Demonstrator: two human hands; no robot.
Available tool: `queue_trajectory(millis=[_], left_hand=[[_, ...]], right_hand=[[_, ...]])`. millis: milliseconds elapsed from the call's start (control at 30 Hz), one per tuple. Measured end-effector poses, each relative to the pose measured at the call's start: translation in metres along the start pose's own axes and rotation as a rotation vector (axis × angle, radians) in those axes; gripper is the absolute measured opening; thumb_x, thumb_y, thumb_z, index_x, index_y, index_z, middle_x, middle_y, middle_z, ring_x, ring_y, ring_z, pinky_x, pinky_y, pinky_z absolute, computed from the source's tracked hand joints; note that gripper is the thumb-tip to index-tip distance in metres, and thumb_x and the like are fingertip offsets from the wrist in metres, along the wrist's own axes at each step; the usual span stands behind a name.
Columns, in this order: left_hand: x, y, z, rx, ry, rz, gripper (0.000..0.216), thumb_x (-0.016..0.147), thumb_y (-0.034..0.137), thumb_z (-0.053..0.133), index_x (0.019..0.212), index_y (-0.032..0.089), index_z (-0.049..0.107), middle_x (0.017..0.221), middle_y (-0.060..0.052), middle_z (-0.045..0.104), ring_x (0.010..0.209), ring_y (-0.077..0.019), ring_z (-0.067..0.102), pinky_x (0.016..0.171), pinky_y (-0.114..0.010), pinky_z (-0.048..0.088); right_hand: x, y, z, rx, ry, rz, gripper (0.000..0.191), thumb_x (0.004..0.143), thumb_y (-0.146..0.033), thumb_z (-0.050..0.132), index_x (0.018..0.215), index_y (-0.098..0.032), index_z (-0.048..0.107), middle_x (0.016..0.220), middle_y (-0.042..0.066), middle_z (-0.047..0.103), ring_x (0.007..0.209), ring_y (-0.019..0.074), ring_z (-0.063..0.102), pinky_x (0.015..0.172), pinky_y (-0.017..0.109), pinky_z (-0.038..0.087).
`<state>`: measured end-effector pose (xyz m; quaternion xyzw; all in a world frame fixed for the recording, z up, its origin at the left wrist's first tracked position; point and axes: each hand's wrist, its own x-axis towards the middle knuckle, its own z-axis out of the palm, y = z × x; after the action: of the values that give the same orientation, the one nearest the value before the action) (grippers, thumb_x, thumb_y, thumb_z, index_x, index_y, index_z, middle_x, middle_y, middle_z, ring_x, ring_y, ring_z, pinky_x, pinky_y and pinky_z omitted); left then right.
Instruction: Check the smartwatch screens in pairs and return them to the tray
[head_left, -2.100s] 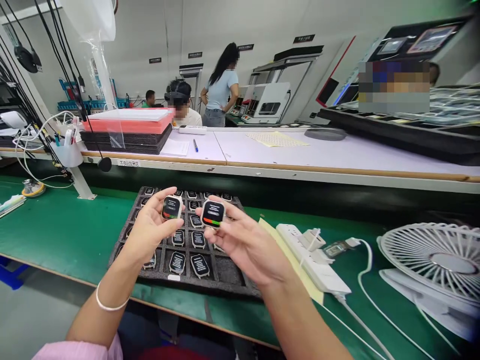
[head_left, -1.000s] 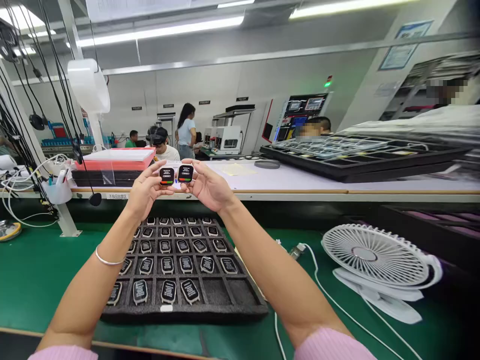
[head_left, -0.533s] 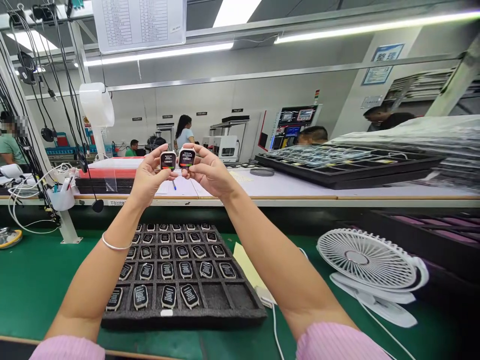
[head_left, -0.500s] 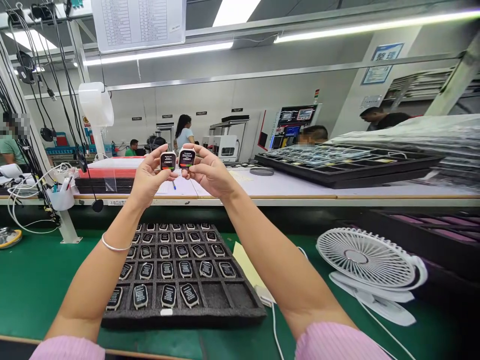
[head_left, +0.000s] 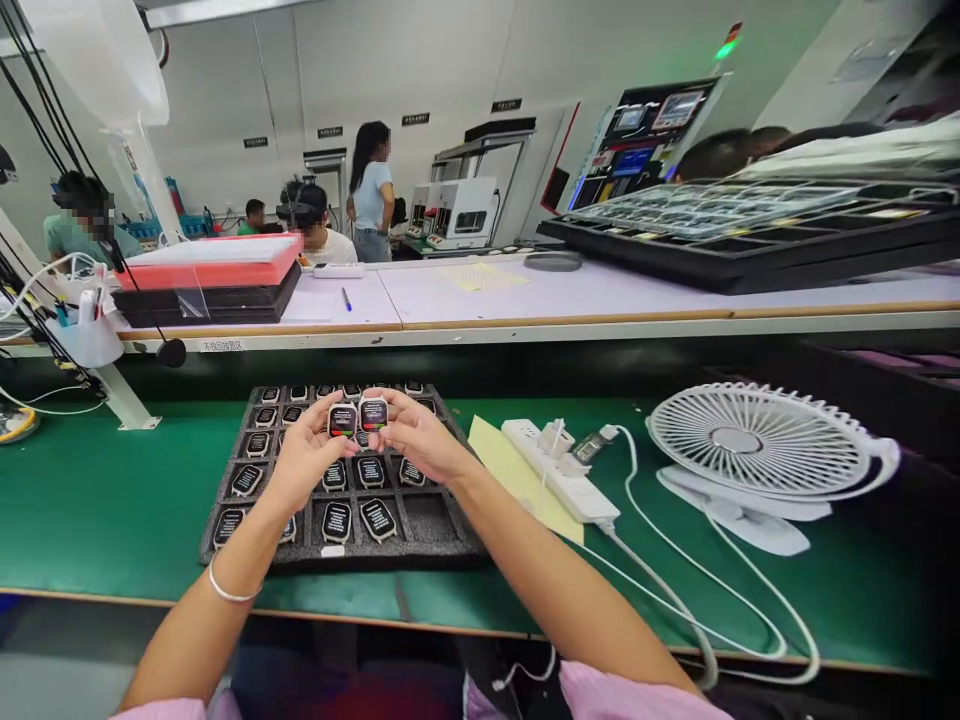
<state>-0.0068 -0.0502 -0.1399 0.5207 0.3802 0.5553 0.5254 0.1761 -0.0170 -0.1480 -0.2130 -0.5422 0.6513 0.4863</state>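
Observation:
My left hand (head_left: 311, 452) is closed on a smartwatch (head_left: 343, 421), pinching its case with the lit screen facing me. A second smartwatch (head_left: 373, 414) is in my right hand (head_left: 421, 440), held by its edges right beside the first. Both watches have no straps and show small text with a coloured strip low on the screen. They hover over a black foam tray (head_left: 442, 541) divided into square compartments. Several similar watches lie in it, such as one watch (head_left: 378, 519) in the front row. My hands and forearms hide part of the tray.
Right of the tray lie a yellow sheet (head_left: 487, 450) and a white power strip (head_left: 559, 478) with cables. A white fan (head_left: 739, 440) stands further right. Above runs a shelf (head_left: 465, 312) with red-topped trays (head_left: 210, 265) and black trays (head_left: 750, 262). People are beyond it.
Both hands have come down from shelf height to over the tray, still holding the two watches. My view has tilted downward, bringing the power strip and bench edge into sight.

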Motion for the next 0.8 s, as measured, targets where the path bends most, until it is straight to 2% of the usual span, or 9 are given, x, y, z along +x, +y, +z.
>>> queue_trajectory(millis=[167,467,667,800], left_hand=[[0.000,-0.019,-0.003,-0.019,0.000,-0.075,0.069,0.068,0.015,0.076,0.134,0.019,0.057,0.119,-0.010,0.068,0.070,-0.0115,0.071,0.069,-0.026,0.059],[-0.011,-0.028,-0.001,-0.008,-0.013,-0.101,0.062,0.074,0.018,0.076,0.133,0.020,0.058,0.121,-0.010,0.067,0.072,-0.0119,0.071,0.070,-0.027,0.059],[-0.027,-0.026,-0.003,-0.040,-0.034,-0.137,0.058,0.076,0.021,0.078,0.131,0.027,0.061,0.119,-0.009,0.068,0.073,-0.0138,0.072,0.072,-0.031,0.062],[-0.052,-0.012,0.000,-0.084,-0.040,-0.158,0.056,0.079,0.022,0.078,0.132,0.035,0.063,0.108,-0.007,0.072,0.070,-0.0163,0.072,0.065,-0.031,0.063]], right_hand=[[-0.006,0.020,-0.009,0.016,0.038,0.057,0.047,0.069,-0.012,0.069,0.115,-0.022,0.060,0.083,-0.001,0.066,0.065,0.0120,0.064,0.061,0.026,0.048],[-0.021,0.024,-0.011,0.075,0.059,0.094,0.047,0.071,-0.011,0.070,0.116,-0.022,0.060,0.082,-0.002,0.065,0.065,0.0120,0.064,0.062,0.027,0.049],[-0.033,0.024,-0.010,0.086,-0.007,0.082,0.043,0.079,-0.018,0.074,0.119,-0.022,0.059,0.083,-0.001,0.064,0.067,0.0121,0.064,0.064,0.027,0.051],[-0.052,0.007,0.002,0.153,-0.050,0.136,0.042,0.085,-0.029,0.075,0.123,-0.025,0.059,0.088,0.001,0.064,0.069,0.0125,0.065,0.066,0.027,0.053]])
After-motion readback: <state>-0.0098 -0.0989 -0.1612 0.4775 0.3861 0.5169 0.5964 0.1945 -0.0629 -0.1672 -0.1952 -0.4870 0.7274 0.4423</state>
